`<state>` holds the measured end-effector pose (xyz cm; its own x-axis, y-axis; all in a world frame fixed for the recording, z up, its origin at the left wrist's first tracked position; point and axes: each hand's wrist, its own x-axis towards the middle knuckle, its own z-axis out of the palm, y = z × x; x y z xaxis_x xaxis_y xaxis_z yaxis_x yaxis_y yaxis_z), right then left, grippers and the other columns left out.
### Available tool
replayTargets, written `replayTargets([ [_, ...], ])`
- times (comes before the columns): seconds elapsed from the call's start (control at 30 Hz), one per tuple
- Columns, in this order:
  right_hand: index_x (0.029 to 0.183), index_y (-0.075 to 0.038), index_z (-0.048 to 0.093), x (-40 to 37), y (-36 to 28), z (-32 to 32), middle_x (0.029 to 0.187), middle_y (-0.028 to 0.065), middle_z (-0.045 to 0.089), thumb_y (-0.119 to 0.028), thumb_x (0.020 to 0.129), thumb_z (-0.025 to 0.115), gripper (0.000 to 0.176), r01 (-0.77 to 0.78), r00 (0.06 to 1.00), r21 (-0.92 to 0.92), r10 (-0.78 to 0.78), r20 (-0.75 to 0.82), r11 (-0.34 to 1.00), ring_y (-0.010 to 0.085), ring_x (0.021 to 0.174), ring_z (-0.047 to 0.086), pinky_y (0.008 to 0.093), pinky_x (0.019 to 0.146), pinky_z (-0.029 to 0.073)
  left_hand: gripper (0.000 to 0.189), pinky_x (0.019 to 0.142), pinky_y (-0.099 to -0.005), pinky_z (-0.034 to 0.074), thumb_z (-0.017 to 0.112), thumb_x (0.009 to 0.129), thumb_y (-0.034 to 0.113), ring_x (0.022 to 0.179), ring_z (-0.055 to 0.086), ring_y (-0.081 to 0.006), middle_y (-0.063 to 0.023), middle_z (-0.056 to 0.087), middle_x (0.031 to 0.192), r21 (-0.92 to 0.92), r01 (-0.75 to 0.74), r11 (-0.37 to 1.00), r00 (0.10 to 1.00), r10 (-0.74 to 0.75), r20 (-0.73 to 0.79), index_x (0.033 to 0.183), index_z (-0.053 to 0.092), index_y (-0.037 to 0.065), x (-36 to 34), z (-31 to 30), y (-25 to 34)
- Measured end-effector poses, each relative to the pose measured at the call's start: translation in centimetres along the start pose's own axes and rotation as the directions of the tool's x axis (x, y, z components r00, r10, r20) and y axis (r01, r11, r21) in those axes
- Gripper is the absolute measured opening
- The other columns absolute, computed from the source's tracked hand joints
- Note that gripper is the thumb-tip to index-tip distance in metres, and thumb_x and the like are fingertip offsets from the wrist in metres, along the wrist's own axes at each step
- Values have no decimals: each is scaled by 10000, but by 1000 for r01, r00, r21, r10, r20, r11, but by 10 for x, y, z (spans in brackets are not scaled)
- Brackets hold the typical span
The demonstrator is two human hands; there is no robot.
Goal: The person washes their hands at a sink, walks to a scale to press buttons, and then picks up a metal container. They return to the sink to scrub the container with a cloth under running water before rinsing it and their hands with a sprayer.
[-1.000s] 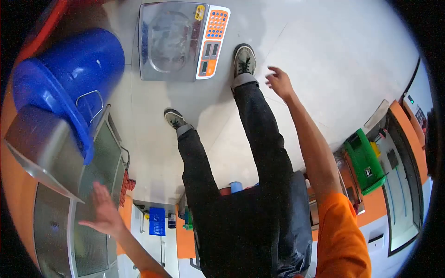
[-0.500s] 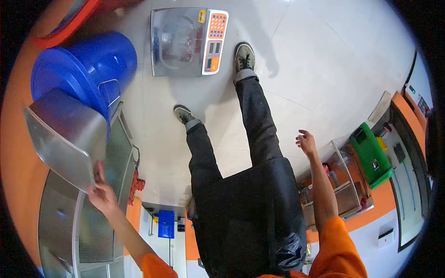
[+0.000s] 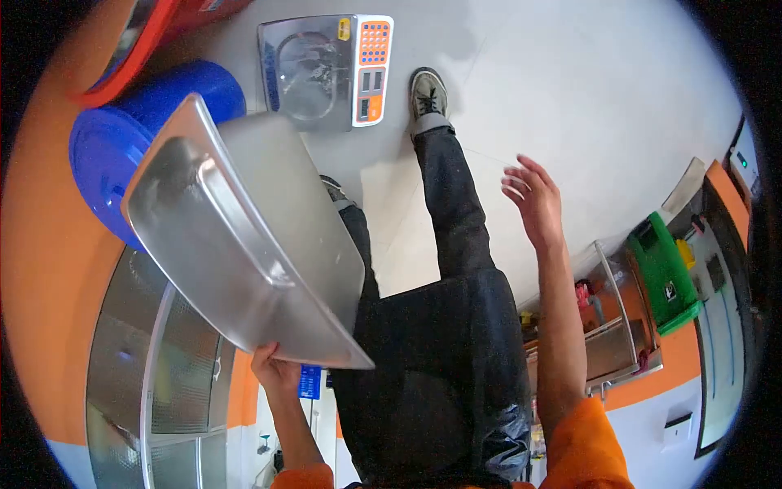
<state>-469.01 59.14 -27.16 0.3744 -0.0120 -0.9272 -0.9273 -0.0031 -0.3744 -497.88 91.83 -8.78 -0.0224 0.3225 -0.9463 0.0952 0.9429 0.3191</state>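
My left hand (image 3: 275,372) grips the near edge of a large stainless steel tray (image 3: 244,228), which tilts up in front of me and hides my left leg. My right hand (image 3: 533,200) hangs in the air over the floor with its fingers spread and nothing in it. My legs in dark trousers and a black apron (image 3: 440,367) fill the middle of the view.
A weighing scale (image 3: 326,69) with an orange keypad sits on the floor by my right shoe (image 3: 428,94). A blue bin (image 3: 122,143) and a red tub (image 3: 134,37) stand at the left, a steel counter (image 3: 155,359) below them. A green crate (image 3: 664,281) and shelving are at the right.
My left hand has pulled the steel tray off the counter and swung it up in front of me. My right hand has risen and opened wider.
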Motion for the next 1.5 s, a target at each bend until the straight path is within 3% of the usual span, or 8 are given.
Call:
replayTargets([
  [0.07, 1213, 44, 418, 7, -3, 19, 995, 153, 574, -138, 881, 451, 380, 18, 999, 141, -22, 29, 990, 214, 901, 569, 327, 805, 472, 382, 758, -356, 537, 540, 713, 35, 893, 596, -243, -144, 579, 989, -143, 190, 971, 958, -151, 245, 1087, 489, -24, 33, -23, 8],
  [0.17, 1199, 26, 434, 6, 0, 45, 967, 140, 574, -146, 878, 471, 366, -60, 997, 409, 33, 73, 910, 212, 875, 568, 330, 796, 473, 278, 618, -291, 571, 530, 734, 24, 742, 634, -221, -121, 615, 857, 179, -47, 983, 998, 54, -37, 1004, 512, -37, 68, 28, -4],
  [0.4, 1103, -46, 499, -58, 60, 77, 934, 110, 619, -173, 889, 475, 250, -376, 926, 635, 306, 223, 675, 203, 812, 609, 360, 773, 493, 109, 585, -297, 596, 491, 788, 2, 692, 650, -224, -114, 617, 784, 277, 33, 960, 990, -69, 123, 884, 531, -29, 166, 73, 21],
  [0.53, 1255, -33, 379, -142, 50, 76, 962, 149, 608, -284, 904, 480, 444, -795, 428, 35, 518, 741, 606, 200, 581, 614, 298, 439, 515, 39, 604, -321, 599, 490, 796, -6, 655, 645, -223, -99, 605, 724, 323, -14, 946, 998, -8, 66, 788, 528, -15, 201, 96, 27],
  [0.6, 1355, -52, 261, -164, 66, 63, 988, 173, 595, -339, 911, 470, 568, -727, -14, -401, 573, 819, 557, 231, 543, 620, 283, 403, 519, 52, 617, -328, 600, 495, 793, -10, 670, 643, -223, -97, 600, 721, 316, -17, 949, 993, -19, 113, 748, 521, -5, 222, 85, 34],
  [0.63, 1362, -59, 246, -173, 78, 62, 975, 177, 596, -356, 910, 467, 584, -683, -41, -506, 664, 746, 527, 234, 546, 623, 293, 415, 526, 62, 619, -330, 600, 497, 790, -12, 677, 642, -223, -97, 598, 724, 311, -29, 950, 995, -4, 104, 734, 518, 0, 222, 92, 32],
  [0.8, 1375, -79, 224, -174, 94, 69, 903, 187, 602, -398, 907, 456, 612, -568, -50, -726, 865, 500, 387, 242, 557, 630, 326, 456, 549, 40, 634, -333, 600, 511, 776, -24, 700, 637, -221, -102, 596, 748, 290, -24, 957, 991, -16, 134, 747, 523, 1, 235, 83, 32],
  [1.5, 1392, -101, 177, -170, 105, 80, 899, 199, 593, -406, 910, 447, 631, -655, 23, -643, 861, 507, 396, 263, 578, 632, 373, 489, 563, 42, 629, -301, 572, 554, 764, -7, 669, 625, -178, -58, 610, 732, 343, -8, 939, 1000, 2, 20, 778, 549, 32, 266, 85, 8],
])
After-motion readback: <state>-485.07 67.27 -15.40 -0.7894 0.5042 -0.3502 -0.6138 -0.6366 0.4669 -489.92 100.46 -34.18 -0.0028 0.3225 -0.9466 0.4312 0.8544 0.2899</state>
